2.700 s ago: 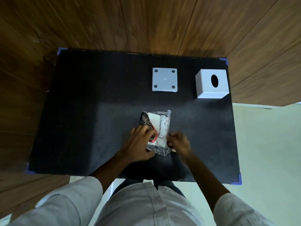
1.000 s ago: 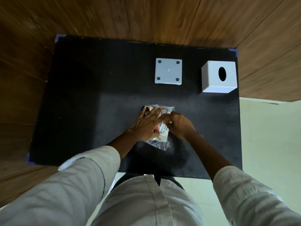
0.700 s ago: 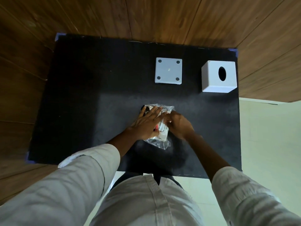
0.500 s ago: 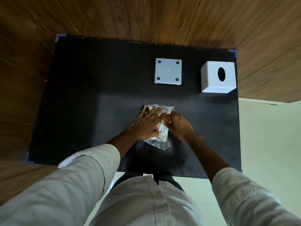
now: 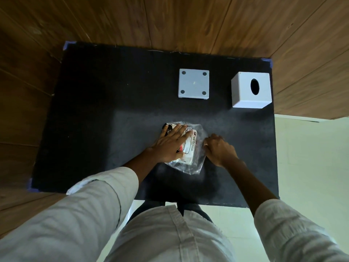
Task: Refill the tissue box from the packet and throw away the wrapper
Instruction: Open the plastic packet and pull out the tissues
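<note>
The tissue packet (image 5: 191,148), white tissues in clear printed plastic, lies in the middle of the black table. My left hand (image 5: 170,144) lies flat on the packet's left half and presses it down, fingers spread. My right hand (image 5: 218,148) pinches the clear wrapper at the packet's right edge and pulls it to the right. The white tissue box (image 5: 251,92), a cube with a dark oval hole on top, stands at the far right. Its flat square base plate (image 5: 193,83), with a round foot at each corner, lies to the left of the box.
The black table (image 5: 105,114) has blue tape at its corners. Wooden panelling surrounds it at the back and left. A pale tiled floor (image 5: 309,159) lies to the right. My white sleeves and lap fill the near edge.
My right hand has drawn away to the right from the packet's middle, stretching the clear wrapper outward. My left hand has stayed flat on the packet.
</note>
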